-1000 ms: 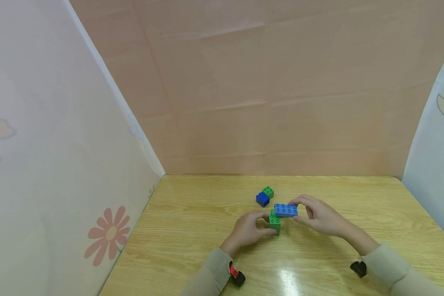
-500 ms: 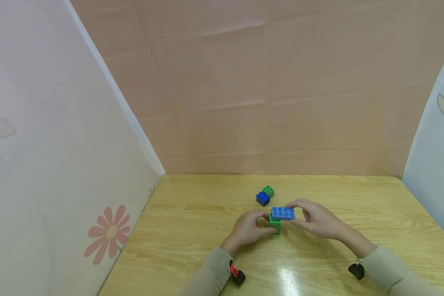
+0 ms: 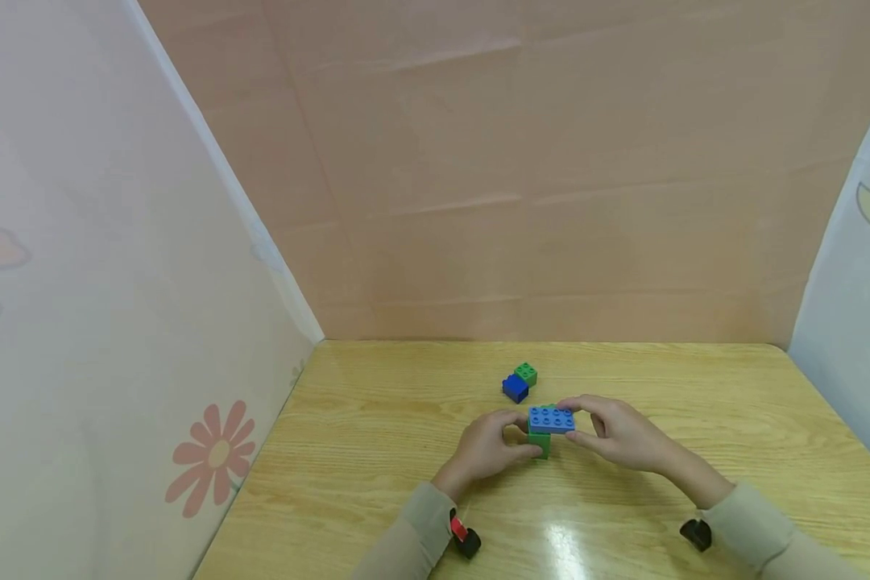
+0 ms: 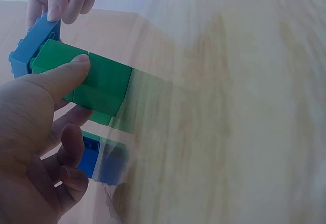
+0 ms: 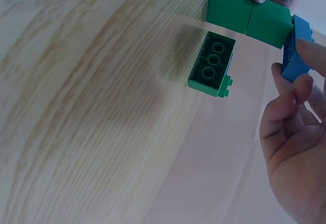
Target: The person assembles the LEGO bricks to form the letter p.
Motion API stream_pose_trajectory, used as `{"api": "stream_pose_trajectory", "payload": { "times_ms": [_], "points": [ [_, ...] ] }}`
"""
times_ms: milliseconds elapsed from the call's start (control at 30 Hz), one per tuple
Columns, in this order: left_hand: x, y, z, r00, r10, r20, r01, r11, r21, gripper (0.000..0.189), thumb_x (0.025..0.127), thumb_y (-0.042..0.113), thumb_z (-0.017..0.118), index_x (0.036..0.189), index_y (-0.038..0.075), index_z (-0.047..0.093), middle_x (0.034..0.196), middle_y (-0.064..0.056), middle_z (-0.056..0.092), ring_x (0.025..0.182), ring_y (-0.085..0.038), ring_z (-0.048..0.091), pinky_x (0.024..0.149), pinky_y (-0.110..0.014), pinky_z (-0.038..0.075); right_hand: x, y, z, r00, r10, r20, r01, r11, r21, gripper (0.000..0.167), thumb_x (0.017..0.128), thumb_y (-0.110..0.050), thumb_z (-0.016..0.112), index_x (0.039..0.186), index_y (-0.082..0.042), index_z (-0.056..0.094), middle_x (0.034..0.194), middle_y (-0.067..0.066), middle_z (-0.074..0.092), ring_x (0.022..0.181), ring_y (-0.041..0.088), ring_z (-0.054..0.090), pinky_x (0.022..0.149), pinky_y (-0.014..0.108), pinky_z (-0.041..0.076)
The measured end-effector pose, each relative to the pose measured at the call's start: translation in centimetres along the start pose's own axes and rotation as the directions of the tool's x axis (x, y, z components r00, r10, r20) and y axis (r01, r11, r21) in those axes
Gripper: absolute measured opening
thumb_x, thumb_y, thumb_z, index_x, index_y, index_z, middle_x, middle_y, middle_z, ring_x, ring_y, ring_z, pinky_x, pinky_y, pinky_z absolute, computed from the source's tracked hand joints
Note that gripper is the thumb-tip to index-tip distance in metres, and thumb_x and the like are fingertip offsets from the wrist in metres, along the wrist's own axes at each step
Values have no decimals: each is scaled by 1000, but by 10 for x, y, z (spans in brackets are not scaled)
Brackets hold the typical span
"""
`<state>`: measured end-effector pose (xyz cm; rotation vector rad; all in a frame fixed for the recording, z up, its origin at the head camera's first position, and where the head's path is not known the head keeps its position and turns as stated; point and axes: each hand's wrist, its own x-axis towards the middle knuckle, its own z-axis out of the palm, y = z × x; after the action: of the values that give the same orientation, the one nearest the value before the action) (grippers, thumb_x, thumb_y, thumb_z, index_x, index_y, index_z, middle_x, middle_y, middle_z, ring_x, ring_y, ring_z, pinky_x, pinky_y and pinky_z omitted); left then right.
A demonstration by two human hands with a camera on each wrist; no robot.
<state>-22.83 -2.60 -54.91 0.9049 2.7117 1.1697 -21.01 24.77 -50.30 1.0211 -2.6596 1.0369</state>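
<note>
My left hand point(image 3: 487, 445) grips a stack of two green toy building bricks point(image 3: 540, 445) between thumb and fingers. In the left wrist view the thumb presses the side of these green bricks point(image 4: 104, 81). Above the stack, my right hand point(image 3: 627, 435) pinches a light blue brick point(image 3: 551, 420) with two rows of studs by its right end. That blue brick point(image 4: 35, 46) meets the studded end of the stack at a slight tilt; whether it is pressed fully down I cannot tell. Behind the stack a green brick point(image 5: 211, 66) lies with its hollow underside showing in the right wrist view.
Farther back on the wooden table point(image 3: 391, 387) lie a dark blue brick point(image 3: 515, 388) and a small green brick point(image 3: 526, 373), close together. A peach-coloured sheet point(image 3: 435, 201) rises behind the table, and a pale printed sheet point(image 3: 116, 322) stands to the left.
My right hand has brought the light blue brick left and towards me, from the stack's right side to over its top. The left hand and the bricks behind have stayed put.
</note>
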Motion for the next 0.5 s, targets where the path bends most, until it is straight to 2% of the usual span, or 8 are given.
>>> {"api": "stream_pose_trajectory", "payload": {
  "times_ms": [200, 500],
  "points": [
    [-1, 3, -1, 1000, -10, 2, 10, 1000, -1, 33, 91, 45, 80, 118, 29, 73, 107, 22, 67, 103, -1, 62, 89, -25, 50, 0, -4, 1, 997, -65, -37, 64, 997, -33, 38, 94, -17, 79, 130, -10, 68, 98, -14, 63, 56, -5, 38, 48, 20, 38],
    [-1, 2, -2, 1000, -4, 2, 4, 1000, 3, 33, 91, 46, 80, 119, 30, 73, 107, 23, 66, 104, 0, 62, 88, -25, 50, 0, -7, 2, 991, -118, -63, 109, 985, -130, 38, 91, -14, 82, 127, -8, 70, 104, -5, 70, 58, -8, 38, 48, 19, 38]
  ]
}}
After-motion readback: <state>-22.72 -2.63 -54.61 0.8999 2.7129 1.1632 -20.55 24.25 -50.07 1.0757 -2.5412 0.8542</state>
